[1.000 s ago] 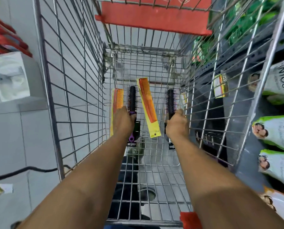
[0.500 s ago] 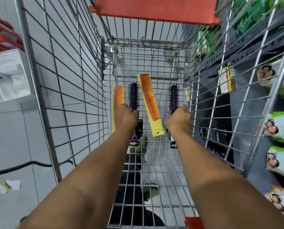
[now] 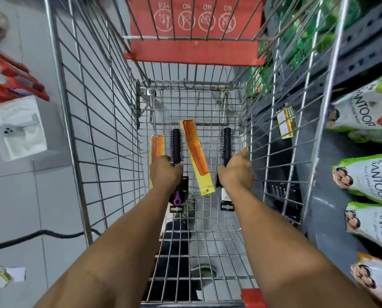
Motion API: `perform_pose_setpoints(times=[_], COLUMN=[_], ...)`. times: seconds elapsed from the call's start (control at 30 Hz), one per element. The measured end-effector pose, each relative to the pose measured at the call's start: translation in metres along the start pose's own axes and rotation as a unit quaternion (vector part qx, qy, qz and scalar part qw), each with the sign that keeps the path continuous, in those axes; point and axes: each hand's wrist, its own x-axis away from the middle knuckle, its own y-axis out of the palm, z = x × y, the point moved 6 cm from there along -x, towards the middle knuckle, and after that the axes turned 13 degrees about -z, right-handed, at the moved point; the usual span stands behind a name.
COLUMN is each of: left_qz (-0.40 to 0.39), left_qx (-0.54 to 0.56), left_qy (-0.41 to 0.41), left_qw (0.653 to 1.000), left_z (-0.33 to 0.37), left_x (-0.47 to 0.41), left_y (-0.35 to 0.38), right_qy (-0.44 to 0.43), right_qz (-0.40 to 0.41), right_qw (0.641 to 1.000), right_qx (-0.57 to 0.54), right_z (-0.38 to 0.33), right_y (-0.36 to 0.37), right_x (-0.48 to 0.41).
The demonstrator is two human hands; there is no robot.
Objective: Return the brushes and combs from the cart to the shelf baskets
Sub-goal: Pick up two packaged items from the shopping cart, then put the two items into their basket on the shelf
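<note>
Both my arms reach down into a wire shopping cart (image 3: 101,134). On its floor lie two round black brushes and two orange combs on yellow cards. My left hand (image 3: 166,173) is closed around the handle of the left brush (image 3: 176,145), whose purple end sticks out below the hand. An orange comb (image 3: 157,145) lies just left of that brush, partly under the hand. My right hand (image 3: 236,172) grips the handle of the right brush (image 3: 227,143). The longer orange comb (image 3: 196,153) lies free between the two hands.
The cart's red child-seat flap (image 3: 194,25) stands at the far end. Shelves with white and green pouches (image 3: 367,176) run along the right. A white box (image 3: 19,127) and red packs sit on the left. A black cable (image 3: 30,236) crosses the tiled floor.
The view has shifted and the hands have closed more firmly on the two brush handles. The brushes and combs lie where they were.
</note>
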Motion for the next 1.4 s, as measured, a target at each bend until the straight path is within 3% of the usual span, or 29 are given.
perform_pose_setpoints(times=[0.27, 0.77, 1.1, 1.4], left_qz=[0.014, 0.003, -0.053, -0.095], left_qx=[0.01, 0.023, -0.014, -0.083], left_qy=[0.053, 0.169, 0.245, 0.337], left_qw=[0.998, 0.985, 0.968, 0.933], left_z=[0.029, 0.087, 0.139, 0.204], left_x=[0.033, 0.15, 0.238, 0.321], left_y=[-0.032, -0.095, -0.111, -0.08], right_qy=[-0.036, -0.164, -0.238, -0.239], right_qz=[0.046, 0.086, 0.153, 0.232], right_qw=[0.998, 0.978, 0.95, 0.926], right_qx=[0.023, -0.097, -0.134, -0.178], right_z=[-0.008, -0.014, 0.034, 0.102], right_y=[-0.034, -0.118, -0.191, -0.257], right_x=[0.035, 0.15, 0.222, 0.283])
